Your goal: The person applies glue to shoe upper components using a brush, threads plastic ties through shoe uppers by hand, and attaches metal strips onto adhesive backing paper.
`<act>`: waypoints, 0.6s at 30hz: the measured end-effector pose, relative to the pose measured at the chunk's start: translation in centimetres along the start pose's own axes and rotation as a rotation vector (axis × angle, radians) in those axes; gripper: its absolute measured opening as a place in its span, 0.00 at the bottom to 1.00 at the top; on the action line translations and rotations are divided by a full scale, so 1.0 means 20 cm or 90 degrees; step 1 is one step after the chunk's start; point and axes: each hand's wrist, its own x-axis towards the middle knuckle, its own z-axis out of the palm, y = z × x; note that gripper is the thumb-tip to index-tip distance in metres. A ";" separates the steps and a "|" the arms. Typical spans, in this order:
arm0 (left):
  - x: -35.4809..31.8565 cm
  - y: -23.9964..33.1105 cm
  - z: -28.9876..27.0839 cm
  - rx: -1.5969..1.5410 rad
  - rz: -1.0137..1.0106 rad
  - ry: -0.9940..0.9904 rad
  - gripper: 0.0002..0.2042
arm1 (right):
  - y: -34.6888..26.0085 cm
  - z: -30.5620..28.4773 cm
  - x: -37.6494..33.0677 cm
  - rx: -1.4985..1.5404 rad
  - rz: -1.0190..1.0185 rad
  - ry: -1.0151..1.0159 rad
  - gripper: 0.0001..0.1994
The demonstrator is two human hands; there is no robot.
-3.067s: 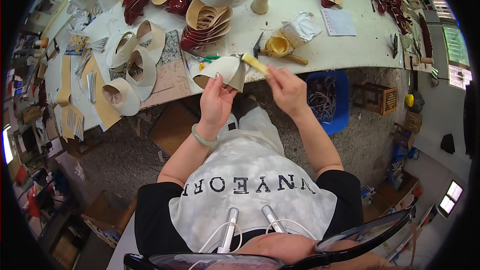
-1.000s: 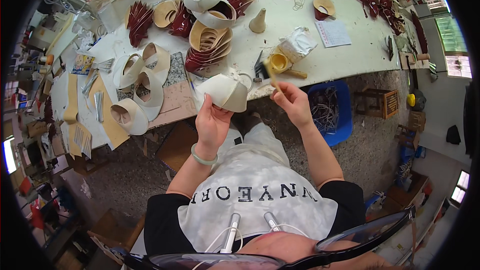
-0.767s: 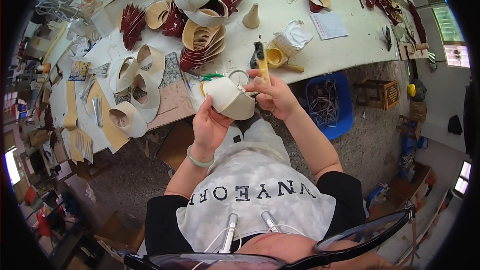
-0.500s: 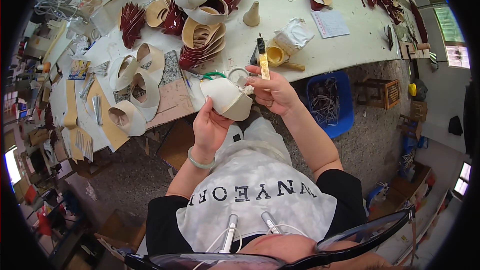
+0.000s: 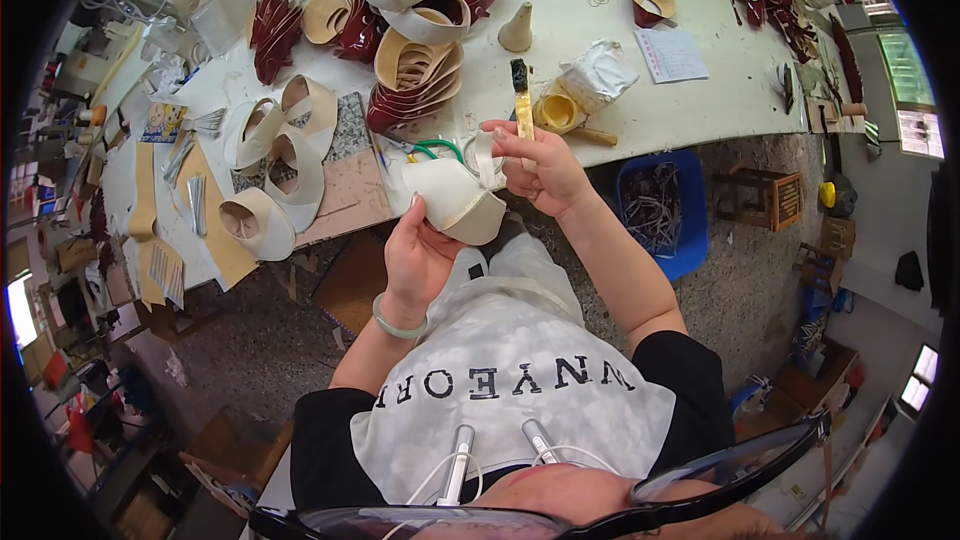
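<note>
brush [image 5: 523,112] has swung upright since the earliest frame, clasped in the right hand [image 5: 543,168], whose curled fingers meet the white piece [image 5: 450,190]. left hand [image 5: 420,248] pinches it near the surface [image 5: 645,128]; edge work looks unfinished, with loose pale pieces [image 5: 312,182] left.

White counter [image 5: 740,108] ahead. At its near edge: cream curved piece [image 5: 455,202] in left fingers [image 5: 410,219]; black-tipped yellow brush [image 5: 523,102] between right fingers [image 5: 514,146], right of piece. Behind piece, on counter: green-handled scissors [image 5: 440,148]; farther back, dark-red, tan-lined nested stack [image 5: 415,80]. Right of stack: beige cone [image 5: 516,30]. Right of brush: round yellow tub [image 5: 556,112]; crumpled white package [image 5: 603,75] behind tub. Left: cream looped pieces [image 5: 312,120], partly over grey speckled slab [image 5: 350,128]. Blue plastic bin [image 5: 693,215] right, below counter edge.
</note>
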 end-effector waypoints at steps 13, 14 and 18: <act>-0.01 0.01 0.00 -0.023 0.040 0.070 0.23 | 0.00 0.09 -0.01 -0.117 -0.142 0.033 0.23; -0.01 0.00 0.00 -0.027 0.059 0.084 0.23 | 0.00 0.12 -0.03 -0.120 -0.140 0.029 0.23; 0.03 -0.03 0.03 -0.023 0.111 0.111 0.21 | 0.06 0.19 -0.06 -0.252 -0.359 0.091 0.24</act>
